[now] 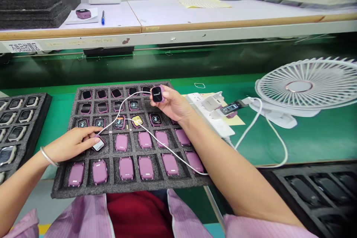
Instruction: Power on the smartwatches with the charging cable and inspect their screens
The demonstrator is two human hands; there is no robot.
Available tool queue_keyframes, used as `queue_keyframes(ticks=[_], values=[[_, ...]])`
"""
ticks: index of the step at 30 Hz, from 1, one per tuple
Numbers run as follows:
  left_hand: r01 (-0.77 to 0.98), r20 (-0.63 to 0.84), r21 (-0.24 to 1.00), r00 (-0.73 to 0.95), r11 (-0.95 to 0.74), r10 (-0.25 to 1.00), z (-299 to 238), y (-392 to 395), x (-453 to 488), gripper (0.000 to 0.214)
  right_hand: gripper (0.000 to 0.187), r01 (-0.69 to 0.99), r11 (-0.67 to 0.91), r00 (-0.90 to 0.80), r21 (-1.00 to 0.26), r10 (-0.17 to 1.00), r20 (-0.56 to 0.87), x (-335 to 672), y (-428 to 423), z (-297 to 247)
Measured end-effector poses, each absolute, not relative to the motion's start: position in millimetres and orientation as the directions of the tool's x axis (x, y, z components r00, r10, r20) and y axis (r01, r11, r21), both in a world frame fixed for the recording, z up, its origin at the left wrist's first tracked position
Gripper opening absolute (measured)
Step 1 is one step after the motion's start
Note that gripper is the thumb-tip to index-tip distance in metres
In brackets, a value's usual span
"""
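A black foam tray (64,178) in front of me holds several purple watch bodies, some face up with lit screens, some face down. My right hand (173,104) holds one purple watch body (157,93) above the tray's far right cells, its dark screen facing me. My left hand (73,143) rests on the tray's left side, fingertips on a white charging head (98,144) sitting on a watch in a cell. A white cable (161,143) runs from that head across the tray.
A white power strip (214,119) with a plugged-in USB meter (230,108) lies right of the tray. A white desk fan (306,87) lies tilted at the right. Another foam tray (16,119) of grey watches is at left, an empty black tray (312,193) at lower right.
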State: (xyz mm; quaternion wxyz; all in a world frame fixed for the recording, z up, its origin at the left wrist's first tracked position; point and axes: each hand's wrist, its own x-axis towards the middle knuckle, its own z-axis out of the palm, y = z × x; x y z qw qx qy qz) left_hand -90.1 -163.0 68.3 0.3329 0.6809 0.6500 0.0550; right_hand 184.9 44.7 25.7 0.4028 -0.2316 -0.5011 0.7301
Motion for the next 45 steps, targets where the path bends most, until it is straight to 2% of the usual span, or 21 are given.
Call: queue_keyframes(ticks=[2,4,6,8,9,11,13,14,16,18,20,22,26,30,34,38,45], values=[[0.847,-0.346,0.526,0.132,0.076,0.929,69,-163,-89,0.058,0.035,-0.355,-0.169,-0.572,-0.920,0.817,0.071,187,46,25],[0.850,-0.338,0.522,0.126,0.074,0.933,68,-163,-88,0.059,0.034,-0.279,-0.141,-0.596,-0.950,0.801,0.056,189,47,26],[0.853,-0.335,0.517,0.125,0.072,0.934,67,-164,-89,0.060,0.031,-0.069,-0.035,-0.613,-0.997,0.790,0.015,190,44,27],[0.851,-0.338,0.519,0.123,0.076,0.933,66,-164,-91,0.063,0.030,0.282,0.181,-0.568,-0.942,0.823,-0.011,189,39,28],[0.848,-0.344,0.524,0.124,0.081,0.931,66,-164,-91,0.064,0.031,0.472,0.293,-0.525,-0.831,0.851,0.002,187,36,30],[0.838,-0.354,0.538,0.125,0.093,0.927,67,-164,-92,0.066,0.032,0.762,0.420,-0.466,-0.493,0.884,0.033,181,28,34],[0.835,-0.365,0.541,0.126,0.100,0.922,67,-164,-92,0.066,0.036,0.867,0.453,-0.463,-0.205,0.887,0.003,176,20,42],[0.838,-0.371,0.537,0.127,0.101,0.920,67,-164,-93,0.066,0.040,0.882,0.456,-0.461,-0.120,0.887,-0.014,174,16,46],[0.840,-0.369,0.535,0.134,0.092,0.920,66,-164,-94,0.064,0.047,0.887,0.458,-0.459,-0.053,0.888,-0.013,173,9,56],[0.829,-0.350,0.555,0.159,0.068,0.923,65,-164,-96,0.062,0.044,0.849,0.520,-0.524,-0.090,0.851,-0.024,172,0,65],[0.809,-0.332,0.586,0.199,0.037,0.922,64,-163,-98,0.059,0.037,0.751,0.638,-0.657,-0.170,0.748,-0.095,170,-11,69],[0.798,-0.336,0.603,0.230,0.021,0.913,63,-162,-98,0.058,0.031,0.660,0.725,-0.751,-0.195,0.644,-0.146,163,-22,67],[0.803,-0.344,0.596,0.229,0.023,0.911,64,-161,-97,0.055,0.030,0.591,0.804,-0.805,-0.064,0.583,-0.111,140,-34,55],[0.808,-0.366,0.584,0.185,0.071,0.912,64,-163,-98,0.046,0.029,0.528,0.849,-0.843,0.011,0.525,-0.116,121,-33,50],[0.754,-0.371,0.651,0.212,0.091,0.904,61,-165,-100,0.040,0.028,0.539,0.842,-0.829,0.030,0.537,-0.156,112,-30,54],[0.761,-0.355,0.647,0.239,0.052,0.904,61,-165,-99,0.041,0.027,0.595,0.803,-0.797,-0.005,0.590,-0.131,105,-32,54],[0.817,-0.362,0.576,0.220,0.032,0.906,62,-160,-95,0.041,0.028,0.745,0.663,-0.667,0.069,0.742,0.068,120,-34,71]])
